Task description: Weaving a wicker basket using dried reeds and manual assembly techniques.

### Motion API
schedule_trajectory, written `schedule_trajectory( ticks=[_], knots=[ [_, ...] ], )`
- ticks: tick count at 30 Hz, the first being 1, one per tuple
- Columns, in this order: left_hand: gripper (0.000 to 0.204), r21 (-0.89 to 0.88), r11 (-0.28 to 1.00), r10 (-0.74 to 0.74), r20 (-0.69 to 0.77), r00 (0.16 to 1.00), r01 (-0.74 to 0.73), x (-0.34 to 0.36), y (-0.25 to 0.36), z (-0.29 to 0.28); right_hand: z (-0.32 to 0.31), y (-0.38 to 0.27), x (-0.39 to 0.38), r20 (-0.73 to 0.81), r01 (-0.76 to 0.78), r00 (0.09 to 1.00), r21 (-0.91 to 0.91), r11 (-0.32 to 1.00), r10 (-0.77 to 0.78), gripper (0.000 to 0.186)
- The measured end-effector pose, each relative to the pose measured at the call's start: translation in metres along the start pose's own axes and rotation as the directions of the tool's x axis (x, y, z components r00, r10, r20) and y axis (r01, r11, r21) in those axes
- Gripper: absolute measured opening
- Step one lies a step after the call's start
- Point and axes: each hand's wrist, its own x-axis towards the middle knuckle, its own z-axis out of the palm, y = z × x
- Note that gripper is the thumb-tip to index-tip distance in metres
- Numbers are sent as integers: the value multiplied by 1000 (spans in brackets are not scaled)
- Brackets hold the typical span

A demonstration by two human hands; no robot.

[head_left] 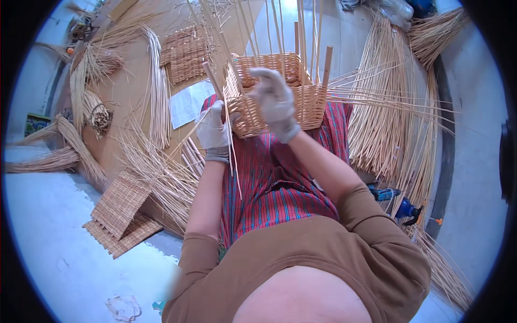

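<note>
A half-woven wicker basket [311,105] rests on my lap, over a red and blue striped cloth [253,185]. Wooden posts [327,65] stand at its corners, and long upright reeds [302,32] rise from its walls. My left hand [214,129], in a pale glove, grips the basket's left corner, its fingers partly hidden. Loose reed ends [232,153] hang down beside that hand. In front of the basket's near wall is my right hand [276,105], also gloved, with fingers bent and smeared by motion; whether it holds a reed is unclear.
Long reed bundles [377,107] lie to the right, near a blue spray bottle [407,210]. On the left are more loose reeds [161,175], woven mats [123,207] and a white reed bundle [158,97]. Beyond the left hand lie a paper sheet [188,105] and a woven panel [187,54].
</note>
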Motion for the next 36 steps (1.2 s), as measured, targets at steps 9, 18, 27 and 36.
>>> schedule_trajectory(
  ticks=[9, 18, 27, 36],
  knots=[
    [66, 41, 987, 152, 85, 985, -156, -4, 37, -1, -66, -36, -5, -165, -322, 930, 58, 945, 327, 27],
    [101, 211, 977, -85, 283, 956, 24, -8, 64, 35, 11, -20, 123, 348, 373, 926, -907, 196, -150, 44],
    [70, 194, 962, 185, 50, 981, -192, 6, 78, 28, -122, -69, -7, 43, -6, 996, -854, 520, 83, 51],
    [61, -53, 991, 131, 203, 970, -123, 8, 125, 56, -60, -78, 50, 214, 359, 927, -747, 559, -309, 41]
  ],
)
